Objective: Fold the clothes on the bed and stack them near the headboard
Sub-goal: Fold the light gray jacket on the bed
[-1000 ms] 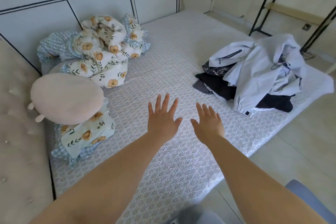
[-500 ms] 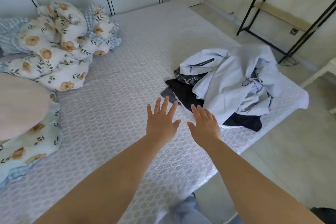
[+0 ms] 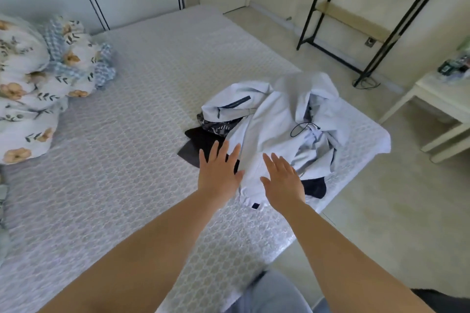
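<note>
Near the bed's [image 3: 132, 150] right edge, pile of clothes [image 3: 277, 129] heaped untidily, left hand [image 3: 218, 173] and right hand [image 3: 282, 180] held flat above its near side, grip unclosed, fingers straight, floral duvet [image 3: 33, 89] bunched at the left edge.

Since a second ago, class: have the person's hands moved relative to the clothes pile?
Yes. Both the left hand and right hand have closed in, now over the clothes pile's near edge.

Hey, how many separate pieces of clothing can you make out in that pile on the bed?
3 at least: a light blue jacket on top, a patterned dark garment under its left edge, and black clothing at the bottom, poking out left and right. More may be hidden underneath.
</note>
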